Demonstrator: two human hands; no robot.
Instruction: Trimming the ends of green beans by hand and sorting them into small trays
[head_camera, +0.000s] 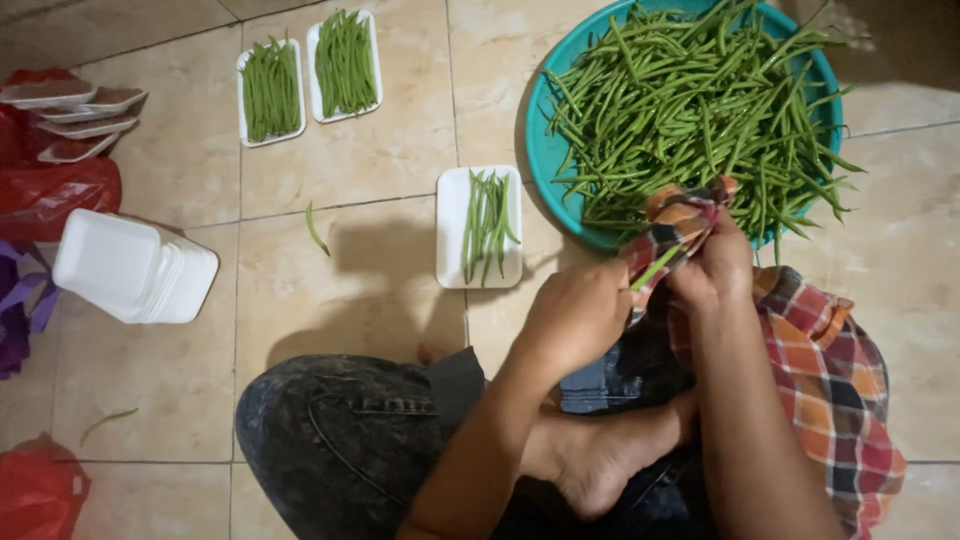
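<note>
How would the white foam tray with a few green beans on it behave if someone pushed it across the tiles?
The white foam tray looks thin and light, so it would probably slide easily on the smooth floor tiles. Its green beans lie loose and may shift or roll off.

Green beans (700, 110) fill a teal basin (545, 150); white trays (450, 230); orange-red plaid cloth (830, 380).

Basin (545, 150) of beans right of tray (452, 240); two trays (305, 75) behind, left
</note>
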